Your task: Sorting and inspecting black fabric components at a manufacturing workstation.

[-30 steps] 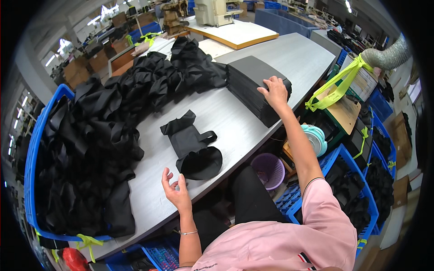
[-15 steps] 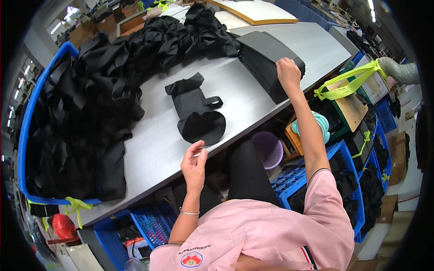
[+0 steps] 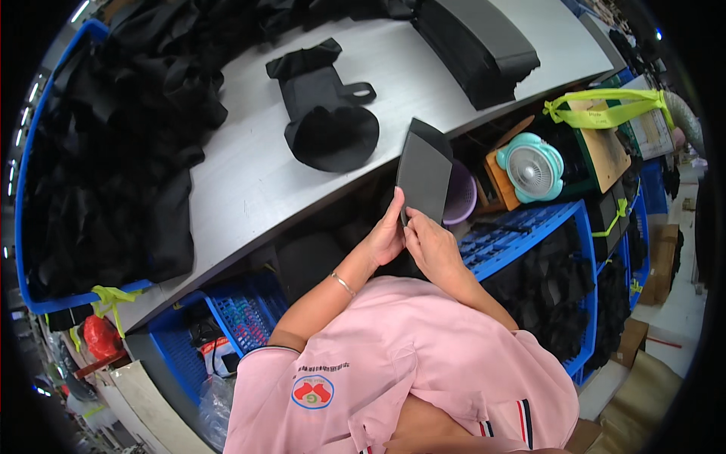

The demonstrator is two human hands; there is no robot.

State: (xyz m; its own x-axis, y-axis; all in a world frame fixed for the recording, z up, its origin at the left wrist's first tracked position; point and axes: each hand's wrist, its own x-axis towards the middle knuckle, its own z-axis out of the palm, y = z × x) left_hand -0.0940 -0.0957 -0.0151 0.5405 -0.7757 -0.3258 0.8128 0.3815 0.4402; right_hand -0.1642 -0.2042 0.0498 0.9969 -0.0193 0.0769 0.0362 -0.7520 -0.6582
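Both of my hands hold a flat, dark grey fabric panel (image 3: 423, 175) with a curved upper end, upright in front of my chest. My left hand (image 3: 387, 233) grips its lower left edge, thumb along the side. The fingers of my right hand (image 3: 429, 240) close on its bottom edge, beside the left. Beyond them on the table lies a black sewn fabric piece (image 3: 311, 92) with a rounded end, a folded top and a small side loop. A stack of similar dark panels (image 3: 484, 45) rests near the table's edge, farther right.
Crumpled black fabric (image 3: 113, 166) fills a blue-rimmed bin (image 3: 24, 219) at the left of the metal table (image 3: 242, 189). Below the table's edge are a turquoise fan (image 3: 534, 168), a purple basket (image 3: 463, 198) and blue crates (image 3: 586, 295) with black pieces.
My right hand has come back from the stack with a panel, and my left hand has moved right to hold it too. The view has tilted down.
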